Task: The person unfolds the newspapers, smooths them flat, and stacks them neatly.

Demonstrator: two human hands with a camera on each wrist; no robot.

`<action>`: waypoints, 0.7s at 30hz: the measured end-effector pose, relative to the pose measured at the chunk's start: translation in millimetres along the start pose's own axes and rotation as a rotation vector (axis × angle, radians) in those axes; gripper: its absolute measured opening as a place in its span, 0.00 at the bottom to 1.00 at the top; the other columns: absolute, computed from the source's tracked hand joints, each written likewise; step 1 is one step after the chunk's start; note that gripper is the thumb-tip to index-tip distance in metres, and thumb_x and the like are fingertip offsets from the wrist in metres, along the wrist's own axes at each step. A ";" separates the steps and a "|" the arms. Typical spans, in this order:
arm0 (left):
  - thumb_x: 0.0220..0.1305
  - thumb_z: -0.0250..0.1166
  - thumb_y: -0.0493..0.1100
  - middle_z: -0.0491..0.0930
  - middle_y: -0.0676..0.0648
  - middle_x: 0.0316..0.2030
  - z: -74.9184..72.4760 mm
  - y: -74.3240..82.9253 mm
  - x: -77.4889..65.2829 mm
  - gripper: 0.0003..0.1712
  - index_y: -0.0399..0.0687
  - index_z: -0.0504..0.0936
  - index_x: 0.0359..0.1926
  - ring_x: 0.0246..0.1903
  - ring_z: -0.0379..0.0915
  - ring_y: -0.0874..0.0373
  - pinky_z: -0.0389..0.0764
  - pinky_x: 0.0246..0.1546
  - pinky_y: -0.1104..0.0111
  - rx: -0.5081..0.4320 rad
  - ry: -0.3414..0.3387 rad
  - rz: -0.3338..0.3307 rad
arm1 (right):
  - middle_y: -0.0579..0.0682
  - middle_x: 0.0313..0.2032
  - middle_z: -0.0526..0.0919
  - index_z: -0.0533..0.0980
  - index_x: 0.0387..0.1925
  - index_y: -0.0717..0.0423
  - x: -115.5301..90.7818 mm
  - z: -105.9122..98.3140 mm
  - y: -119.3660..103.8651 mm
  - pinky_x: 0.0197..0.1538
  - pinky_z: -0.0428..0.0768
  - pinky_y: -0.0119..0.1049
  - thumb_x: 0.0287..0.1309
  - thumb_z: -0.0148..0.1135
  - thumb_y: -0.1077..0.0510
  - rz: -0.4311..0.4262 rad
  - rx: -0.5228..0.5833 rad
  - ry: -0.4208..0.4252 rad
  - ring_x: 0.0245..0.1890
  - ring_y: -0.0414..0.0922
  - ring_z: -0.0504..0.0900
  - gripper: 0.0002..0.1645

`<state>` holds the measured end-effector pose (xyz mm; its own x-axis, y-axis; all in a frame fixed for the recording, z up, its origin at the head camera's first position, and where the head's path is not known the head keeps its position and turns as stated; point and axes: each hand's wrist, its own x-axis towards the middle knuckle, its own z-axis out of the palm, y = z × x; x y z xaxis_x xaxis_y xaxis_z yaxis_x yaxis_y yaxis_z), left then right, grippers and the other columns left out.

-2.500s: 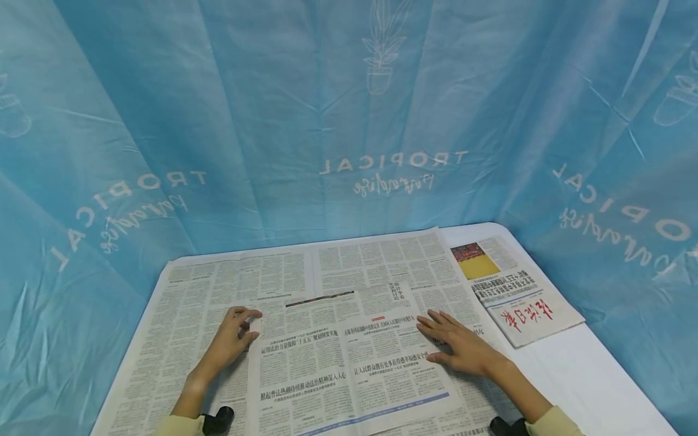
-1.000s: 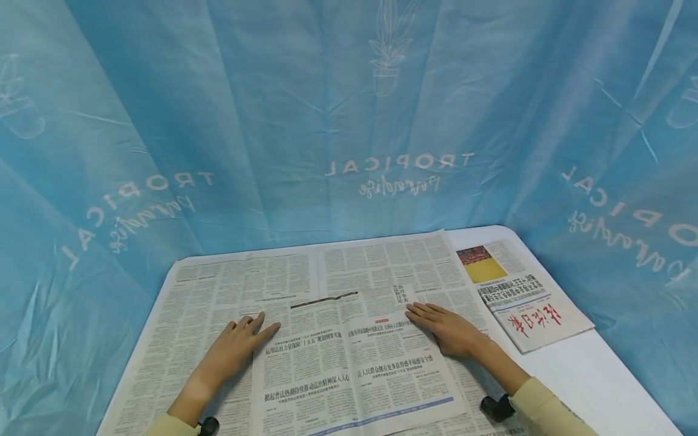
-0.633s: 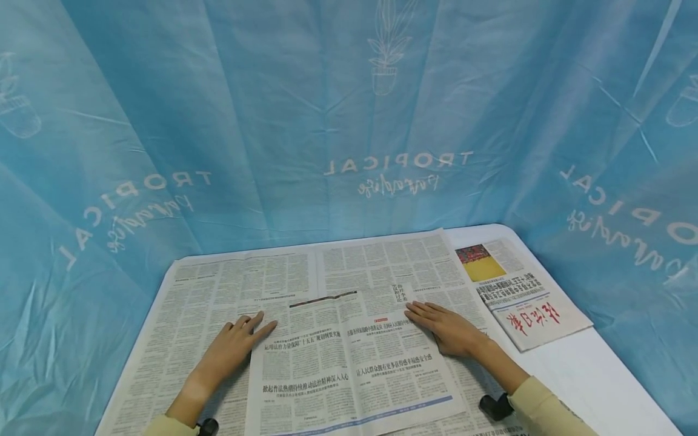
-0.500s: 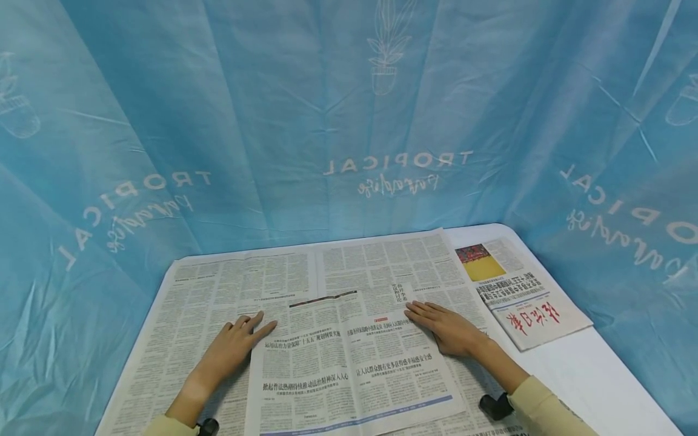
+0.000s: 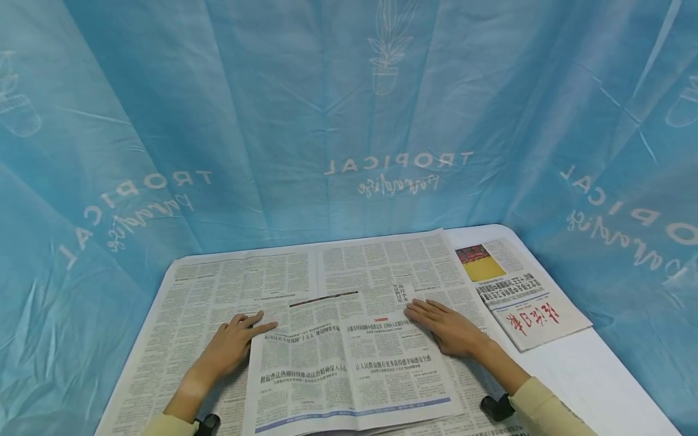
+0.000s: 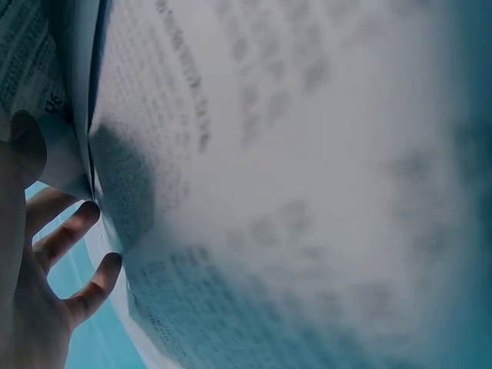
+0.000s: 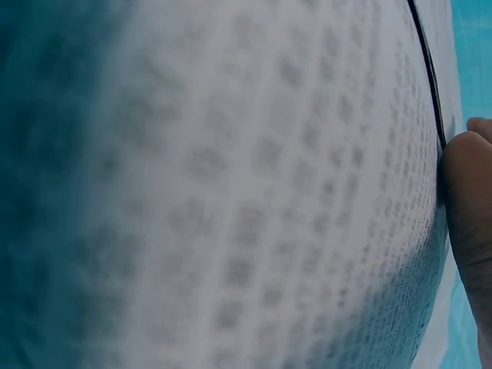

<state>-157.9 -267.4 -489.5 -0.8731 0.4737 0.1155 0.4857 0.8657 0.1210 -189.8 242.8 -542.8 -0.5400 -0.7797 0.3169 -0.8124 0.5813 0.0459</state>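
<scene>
A folded newspaper (image 5: 305, 387) lies over wide spread newspaper sheets (image 5: 245, 275) on a table. In the head view my left hand (image 5: 231, 342) is at its left edge, thumb reaching over the edge. The left wrist view shows the left-hand fingers (image 6: 96, 292) spread apart, fingertips at the paper. Along the right side of the folded newspaper rests my right hand (image 5: 447, 327), fingers straight and close together. Only part of that hand (image 7: 473, 200) appears in the right wrist view, at the right border. The folded newspaper bows upward slightly, with shadow under its near edge.
Another folded newspaper (image 5: 526, 309) with red characters lies at the right of the white table (image 5: 589, 381). A blue curtain (image 5: 349, 121) surrounds the table behind and at both sides. Black wrist devices (image 5: 497, 407) sit by the sleeves.
My left hand, earlier curled at the newspaper's left edge, now has its thumb stretched over it. My right hand shifted slightly left. The folded newspaper's near edge has moved and bowed up.
</scene>
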 end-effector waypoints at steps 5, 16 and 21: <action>0.67 0.60 0.34 0.73 0.38 0.63 -1.4 -3.6 1.7 0.26 0.62 0.77 0.62 0.54 0.72 0.41 0.73 0.41 0.44 -0.058 -0.004 -0.009 | 0.57 0.68 0.68 0.62 0.71 0.59 3.6 1.8 1.6 0.66 0.65 0.50 0.76 0.38 0.52 -0.018 -0.045 0.026 0.67 0.54 0.69 0.28; 0.70 0.57 0.37 0.72 0.38 0.64 -6.1 -6.3 1.9 0.21 0.60 0.80 0.60 0.49 0.73 0.45 0.73 0.40 0.54 -0.241 -0.013 -0.081 | 0.57 0.67 0.70 0.64 0.70 0.59 13.1 1.7 1.5 0.66 0.64 0.51 0.75 0.29 0.39 -0.015 -0.043 0.053 0.66 0.56 0.69 0.37; 0.72 0.55 0.37 0.72 0.40 0.64 -5.7 -8.7 2.5 0.21 0.61 0.79 0.60 0.48 0.73 0.50 0.72 0.42 0.55 -0.285 -0.021 -0.101 | 0.58 0.67 0.70 0.64 0.69 0.61 12.0 1.2 2.5 0.65 0.65 0.53 0.75 0.37 0.43 -0.031 -0.023 0.069 0.65 0.57 0.71 0.33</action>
<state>-164.1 -274.6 -484.7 -0.9170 0.3930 0.0684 0.3857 0.8297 0.4035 -198.6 234.6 -540.0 -0.4975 -0.7802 0.3791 -0.8229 0.5628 0.0783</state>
